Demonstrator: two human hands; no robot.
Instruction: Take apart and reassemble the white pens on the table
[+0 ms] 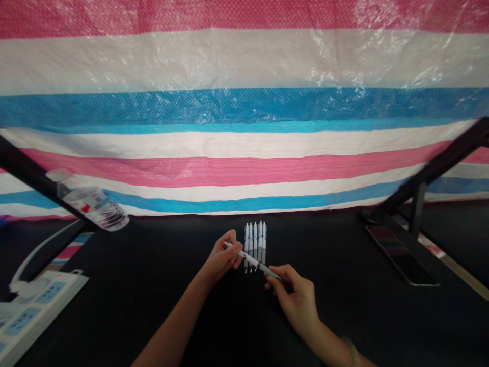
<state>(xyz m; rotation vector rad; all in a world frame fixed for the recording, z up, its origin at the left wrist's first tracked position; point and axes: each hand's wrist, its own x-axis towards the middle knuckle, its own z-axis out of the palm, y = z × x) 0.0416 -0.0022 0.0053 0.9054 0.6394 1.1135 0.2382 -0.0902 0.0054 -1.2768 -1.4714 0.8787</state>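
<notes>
A white pen with a grey grip is held slantwise between my two hands above the black table. My left hand is closed around its upper white end. At the lower right, the fingers of my right hand pinch the grey tip end. Just behind the held pen, several like pens lie side by side in a row, their white ends pointing away from me. The held pen hides part of that row.
A clear plastic cup is at the left back by a black frame bar. A white power strip with a plugged-in cable sits at the left. A phone lies at the right. Behind the black table hangs a striped plastic sheet.
</notes>
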